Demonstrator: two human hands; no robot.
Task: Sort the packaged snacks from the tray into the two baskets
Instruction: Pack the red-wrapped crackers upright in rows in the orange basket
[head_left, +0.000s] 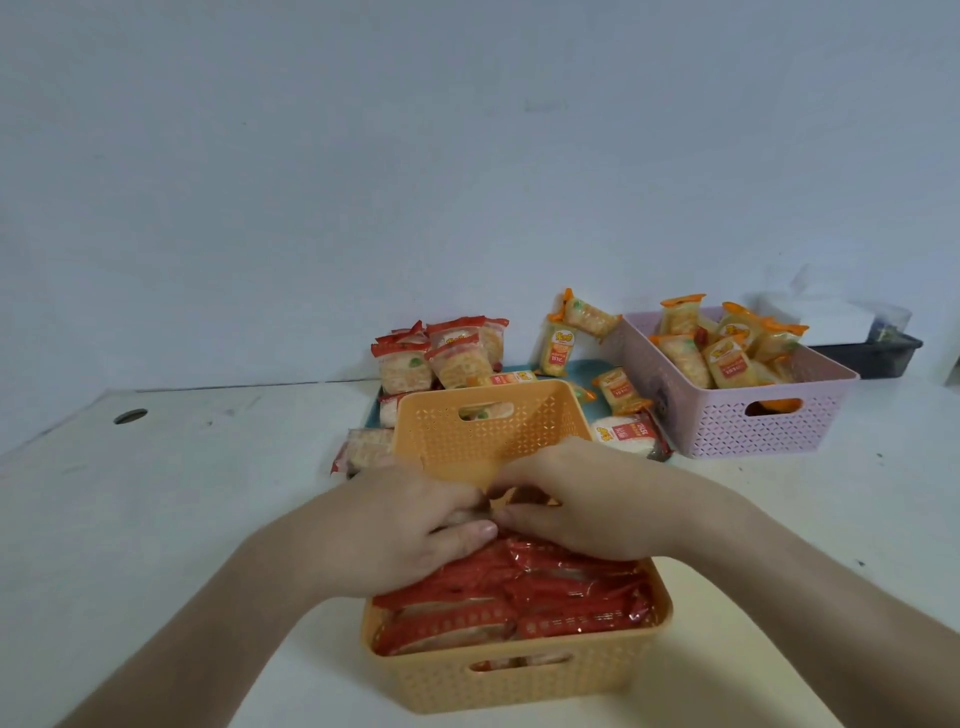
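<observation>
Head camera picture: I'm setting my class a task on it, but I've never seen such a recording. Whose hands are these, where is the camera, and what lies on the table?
There is no machine here. A person wears one camera on the head, looking forward and down, so you see their own two arms. The left hand and the right hand meet over the orange basket, with their fingers curled on the red-wrapped snacks packed inside it. Behind it on the white table lies a teal tray with stacked red packets and a few loose orange packets. To the right stands a pink basket holding orange-wrapped snacks. Exactly which packet each hand grips is hidden.
</observation>
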